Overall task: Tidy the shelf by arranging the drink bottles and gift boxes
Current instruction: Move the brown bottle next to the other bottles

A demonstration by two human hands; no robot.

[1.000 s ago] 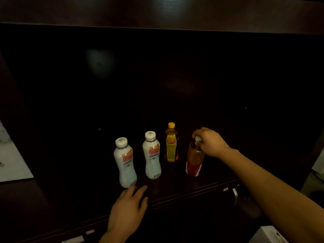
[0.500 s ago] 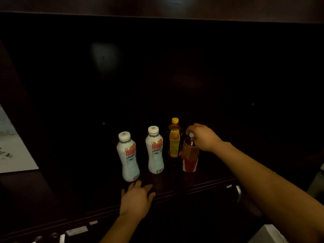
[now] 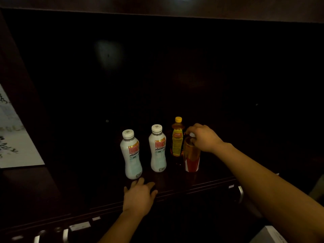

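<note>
Two white milk-drink bottles stand upright side by side on the dark wooden shelf [image 3: 210, 179], the left one [image 3: 131, 156] a little nearer than the right one [image 3: 158, 149]. Behind them to the right stands a yellow-capped tea bottle [image 3: 177, 137]. Right beside it is a brown bottle with a red and white label [image 3: 192, 159]; my right hand [image 3: 203, 137] grips its cap from above. My left hand [image 3: 139, 196] lies flat, palm down, on the shelf's front edge just before the left white bottle, holding nothing. No gift box is visible on the shelf.
The shelf's back and sides are very dark. A white sheet with black brush writing [image 3: 15, 137] hangs at the left. Metal handles [image 3: 241, 193] sit under the shelf's front edge. A white box corner [image 3: 270, 235] shows at the bottom right.
My right hand has slid the red-labelled bottle leftward until it stands right beside the yellow-capped bottle. My left hand has stayed on the shelf edge.
</note>
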